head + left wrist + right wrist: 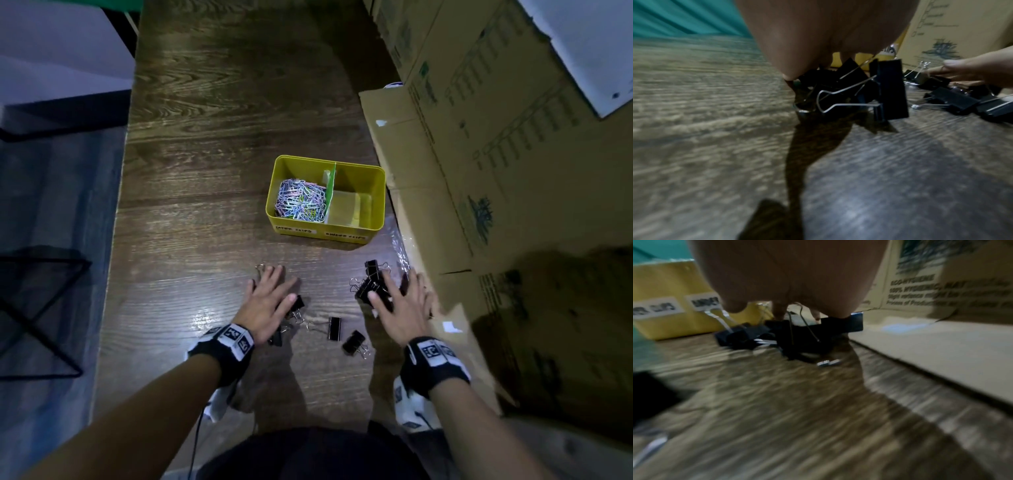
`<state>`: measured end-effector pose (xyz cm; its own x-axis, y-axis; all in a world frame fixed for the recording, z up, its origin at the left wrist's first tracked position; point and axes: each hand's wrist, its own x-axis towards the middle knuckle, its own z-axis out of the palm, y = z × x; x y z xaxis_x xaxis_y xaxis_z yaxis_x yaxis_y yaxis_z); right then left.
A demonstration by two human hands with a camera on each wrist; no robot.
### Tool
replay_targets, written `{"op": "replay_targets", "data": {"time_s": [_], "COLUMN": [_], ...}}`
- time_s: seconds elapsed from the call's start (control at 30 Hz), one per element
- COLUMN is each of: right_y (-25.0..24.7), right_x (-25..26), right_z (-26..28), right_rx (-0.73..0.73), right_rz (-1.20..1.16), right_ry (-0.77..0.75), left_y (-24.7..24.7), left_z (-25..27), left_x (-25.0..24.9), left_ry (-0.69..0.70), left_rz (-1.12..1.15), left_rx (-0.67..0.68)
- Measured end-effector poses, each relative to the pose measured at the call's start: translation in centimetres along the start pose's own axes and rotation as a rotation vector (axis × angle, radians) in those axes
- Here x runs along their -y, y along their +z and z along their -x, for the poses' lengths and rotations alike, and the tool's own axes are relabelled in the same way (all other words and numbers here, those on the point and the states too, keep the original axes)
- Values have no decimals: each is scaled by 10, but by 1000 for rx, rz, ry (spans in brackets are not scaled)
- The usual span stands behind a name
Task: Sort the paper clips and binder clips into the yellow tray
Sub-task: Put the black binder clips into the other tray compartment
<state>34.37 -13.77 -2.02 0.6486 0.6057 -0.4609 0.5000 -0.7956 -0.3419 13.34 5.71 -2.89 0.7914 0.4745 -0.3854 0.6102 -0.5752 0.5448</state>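
The yellow tray [376,192] stands mid-table, split by a green divider [329,192]. Its left compartment holds a heap of coloured paper clips [300,202]; the right one shows a bare floor. Black binder clips lie near the table's front: a cluster [370,284] under my right hand [400,301], some under my left hand [270,301], and two loose ones [334,328] [354,342] between the hands. Both hands are spread flat with straight fingers over the clips. In the left wrist view a binder clip [890,91] stands on edge below the palm. The right wrist view shows fingertips touching a clip [818,335].
Large cardboard boxes [496,171] line the table's right side, close to my right hand and the tray. The wooden table [205,137] runs far back; its left edge drops to a floor with a black wire frame [41,308].
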Motion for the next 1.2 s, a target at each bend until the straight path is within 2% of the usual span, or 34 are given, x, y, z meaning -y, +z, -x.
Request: {"op": "replay_targets", "data": {"time_s": [0.13,0.23,0.3,0.47,0.57,0.63,0.7,0.77,0.9,1.03,1.2], "right_y": [10,5,1,14,35,44,42,33,10,20,41], "right_x": [28,25,20,47,71,84,89,80,36,22,60], "right_z": [12,5,-5,-10,4,13,20,23,33,47,34], "right_rx": [32,-107,-115,158,245,290,284,204,83,212,296], "right_rz": [-77,-172,-128,-5,115,73,-77,-176,-82,91,117], "right_ry": [-134,-82,-69,-292,-380,-403,-409,-388,-254,-202,-310], "left_y": [-3,-5,-2,14,17,17,14,10,5,9,13], "left_z": [17,37,49,50,42,40,40,44,53,52,51], "left_x": [-5,10,16,10,0,-3,-1,2,10,8,3], "left_ry": [28,30,30,-12,-30,-43,-45,-25,-10,-24,-11], "left_rz": [104,34,-71,-217,-226,-228,-234,-232,-221,-279,-266], "left_rx": [-1,-17,22,96,85,87,95,98,104,142,175]}}
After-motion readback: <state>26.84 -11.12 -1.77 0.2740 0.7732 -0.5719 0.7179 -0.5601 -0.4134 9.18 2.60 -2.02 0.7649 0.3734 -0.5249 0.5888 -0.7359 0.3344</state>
